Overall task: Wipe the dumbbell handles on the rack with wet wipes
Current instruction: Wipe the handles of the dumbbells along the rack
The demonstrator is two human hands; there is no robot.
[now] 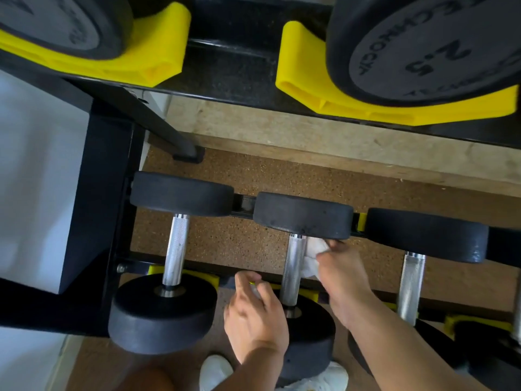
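While left hand (255,314) curls loosely, right fingers (335,249) pinch crumpled white wipe (311,259) against knurled steel handle (293,266).

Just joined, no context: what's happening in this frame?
A person is wiping dumbbell handles on the lower rack tier. The right hand holds a white wet wipe against the right side of the middle dumbbell's handle, near its far end. The left hand hovers by the near weight head, seemingly holding something pale. The handles to the left and right are untouched now.
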